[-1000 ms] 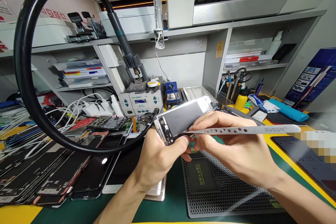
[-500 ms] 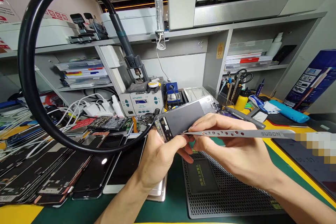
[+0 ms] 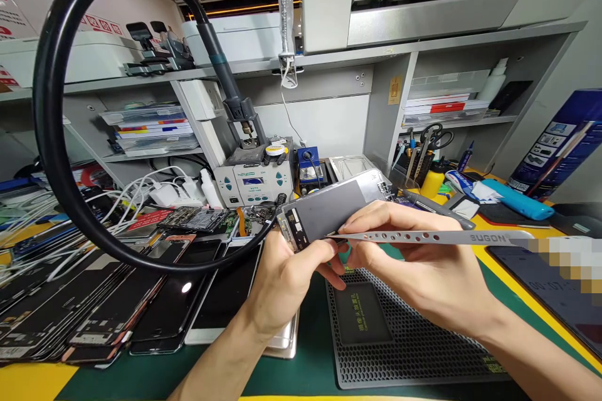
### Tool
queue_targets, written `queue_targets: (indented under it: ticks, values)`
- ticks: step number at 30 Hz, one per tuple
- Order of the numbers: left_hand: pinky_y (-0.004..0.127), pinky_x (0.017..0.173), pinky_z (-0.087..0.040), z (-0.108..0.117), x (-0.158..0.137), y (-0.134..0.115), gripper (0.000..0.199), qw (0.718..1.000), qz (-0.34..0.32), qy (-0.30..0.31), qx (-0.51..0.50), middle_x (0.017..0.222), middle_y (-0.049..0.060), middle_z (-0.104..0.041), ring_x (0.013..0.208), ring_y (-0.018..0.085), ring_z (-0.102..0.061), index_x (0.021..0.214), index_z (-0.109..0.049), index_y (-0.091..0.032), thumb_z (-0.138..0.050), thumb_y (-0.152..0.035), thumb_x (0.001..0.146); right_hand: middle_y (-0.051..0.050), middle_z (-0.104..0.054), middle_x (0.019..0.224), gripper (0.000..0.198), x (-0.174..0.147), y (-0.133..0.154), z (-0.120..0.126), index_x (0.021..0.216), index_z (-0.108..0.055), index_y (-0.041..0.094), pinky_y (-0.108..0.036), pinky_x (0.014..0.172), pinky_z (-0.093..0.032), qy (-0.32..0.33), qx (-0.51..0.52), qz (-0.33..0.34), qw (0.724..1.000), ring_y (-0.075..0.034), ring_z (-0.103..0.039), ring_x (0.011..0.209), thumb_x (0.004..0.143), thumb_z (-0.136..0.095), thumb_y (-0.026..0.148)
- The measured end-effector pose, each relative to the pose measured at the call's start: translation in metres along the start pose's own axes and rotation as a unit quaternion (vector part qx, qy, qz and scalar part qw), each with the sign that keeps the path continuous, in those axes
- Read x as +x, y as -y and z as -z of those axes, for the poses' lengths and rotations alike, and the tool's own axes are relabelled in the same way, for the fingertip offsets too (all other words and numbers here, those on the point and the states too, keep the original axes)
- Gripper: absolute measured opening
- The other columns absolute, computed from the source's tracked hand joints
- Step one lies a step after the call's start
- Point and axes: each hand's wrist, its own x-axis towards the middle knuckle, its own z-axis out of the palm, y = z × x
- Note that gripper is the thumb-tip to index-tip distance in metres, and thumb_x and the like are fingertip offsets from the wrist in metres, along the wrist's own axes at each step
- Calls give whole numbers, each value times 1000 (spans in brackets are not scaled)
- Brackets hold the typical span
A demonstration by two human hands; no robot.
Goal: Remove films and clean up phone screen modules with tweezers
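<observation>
My left hand [image 3: 286, 276] is closed around the lower left end of a phone screen assembly [image 3: 329, 205], its thumb on the near edge. The assembly is tilted, grey back up, with a black strip of flex and parts at its left end. In my right hand [image 3: 414, 269] is a pair of slim metal tweezers [image 3: 456, 237], marked SUGON and pierced by a row of holes. Their pointed tip meets the assembly's near edge beside my left thumb. My right fingertips also touch the assembly, and what lies right at the tip is too small to make out.
Below my hands lies a black perforated mat [image 3: 399, 357] on a green work surface. Several phones and screens [image 3: 164, 313] are laid out at left. A black hose [image 3: 42, 119] loops to the hot-air station [image 3: 254, 183]. Right of me is a lit phone [image 3: 545, 288].
Very little differs. Both hands keep their hold, and the tweezers' tip stays at the assembly's near edge with only a slight shift.
</observation>
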Motion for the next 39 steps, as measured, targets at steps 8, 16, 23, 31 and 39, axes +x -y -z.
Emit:
queue_targets:
  ticks: [8, 16, 23, 31, 39]
  values:
    - [30, 55, -59, 0, 0, -1, 18, 1000, -2, 0, 1, 89, 7, -73, 66, 15, -61, 94, -75, -13, -60, -14, 85, -4, -76, 82, 11, -1, 0, -1, 83, -71, 19, -26, 59, -59, -2, 3, -3, 1000, -19, -71, 71, 84, -67, 9]
    - [29, 54, -58, 0, -1, -1, 14, 1000, -7, -2, 6, 75, 3, -68, 66, 16, -62, 89, -73, -13, -60, -13, 85, -3, -76, 81, 15, 1, 1, -1, 82, -71, 20, -25, 60, -58, -2, -3, 0, 1000, -18, -71, 71, 83, -67, 6]
    - [28, 54, -58, 1, 1, 0, 9, 1000, -13, -6, 9, 70, 2, -65, 64, 16, -61, 80, -69, -14, -61, -14, 86, -1, -74, 82, 19, 2, 0, 1, 83, -73, 21, -26, 62, -57, -6, -16, 12, 1000, -17, -70, 71, 82, -65, 3]
    - [29, 55, -58, 2, -1, 1, 10, 1000, -5, -9, 5, 70, 3, -65, 65, 16, -61, 83, -71, -13, -61, -15, 85, -1, -74, 79, 19, 1, 0, 1, 83, -73, 21, -26, 61, -58, -14, -18, 5, 1000, -18, -70, 70, 82, -66, 3]
    - [29, 54, -58, 2, 0, 0, 10, 1000, -7, -7, 6, 70, 2, -65, 65, 17, -62, 82, -71, -14, -61, -14, 85, -1, -74, 78, 18, 3, 0, 2, 82, -74, 21, -26, 62, -56, -9, -35, 12, 999, -18, -69, 69, 82, -66, 5]
